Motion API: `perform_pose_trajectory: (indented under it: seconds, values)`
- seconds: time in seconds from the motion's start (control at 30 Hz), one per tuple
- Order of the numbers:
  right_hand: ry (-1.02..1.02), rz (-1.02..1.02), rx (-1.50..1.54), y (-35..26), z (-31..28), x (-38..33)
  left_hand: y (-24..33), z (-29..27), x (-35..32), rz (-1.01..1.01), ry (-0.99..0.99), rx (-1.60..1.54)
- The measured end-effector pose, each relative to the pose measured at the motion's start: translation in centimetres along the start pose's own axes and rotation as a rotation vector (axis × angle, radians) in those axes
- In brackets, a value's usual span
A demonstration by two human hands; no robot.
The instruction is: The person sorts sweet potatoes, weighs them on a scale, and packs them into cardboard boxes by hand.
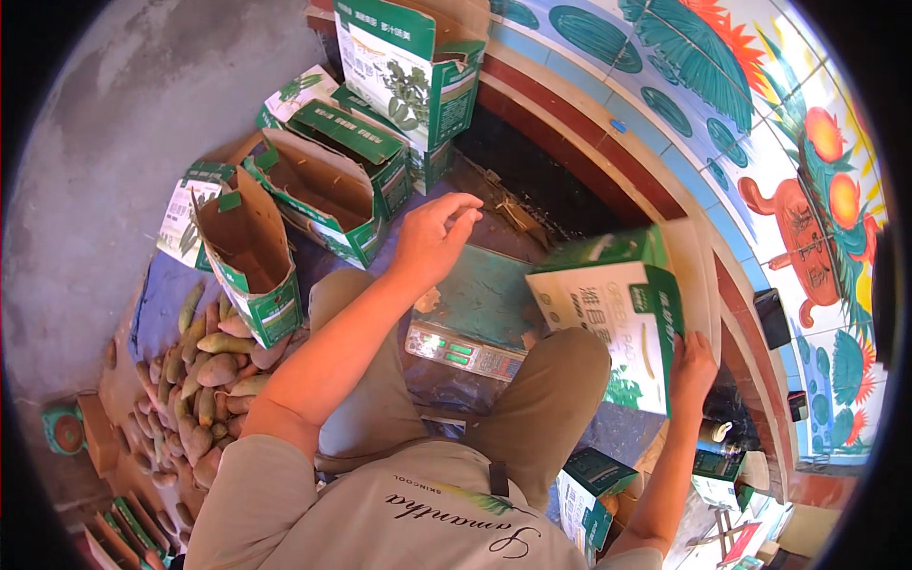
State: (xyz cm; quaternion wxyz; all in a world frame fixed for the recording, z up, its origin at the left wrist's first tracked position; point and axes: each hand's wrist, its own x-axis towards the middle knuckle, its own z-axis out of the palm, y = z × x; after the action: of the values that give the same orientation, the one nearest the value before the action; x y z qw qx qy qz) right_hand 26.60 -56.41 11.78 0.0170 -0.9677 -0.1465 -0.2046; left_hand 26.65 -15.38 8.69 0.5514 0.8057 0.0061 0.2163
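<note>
My right hand [695, 369] grips the lower right edge of a green and white cardboard box [608, 318], thumb on its printed side. The box is tilted and off the floor, over the right end of the scale and by my right knee; its far edges are a little blurred. My left hand [442, 233] is raised with bent fingers and a gap between thumb and forefinger, nothing visible in it. Below and between my knees sits a digital scale [475, 294] with a worn green platform and a lit green display.
Brown and greenish tubers [204, 380] lie heaped on the floor at left. Open boxes [249, 237] stand beyond them, with a taller open box [413, 76] at the back. A painted tile wall [684, 76] curves along the right. Another box [594, 484] stands by my right hip.
</note>
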Motion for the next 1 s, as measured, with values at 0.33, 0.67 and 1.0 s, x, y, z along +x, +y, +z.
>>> perform_pose_trajectory:
  seconds: [0.33, 0.67, 1.0]
  values:
    - [-0.095, -0.509, 0.261, -16.5, 5.5, 4.9, -1.1, -1.8, -0.3, 0.027, 0.149, 0.031]
    - [-0.268, -0.490, 0.405, -16.4, 5.8, 3.1, -1.6, -3.5, -0.8, -0.041, 0.107, 0.057]
    - [-0.417, -0.594, 0.410, -14.6, 6.4, 3.0, -1.4, -2.5, -0.5, -0.063, 0.113, -0.025]
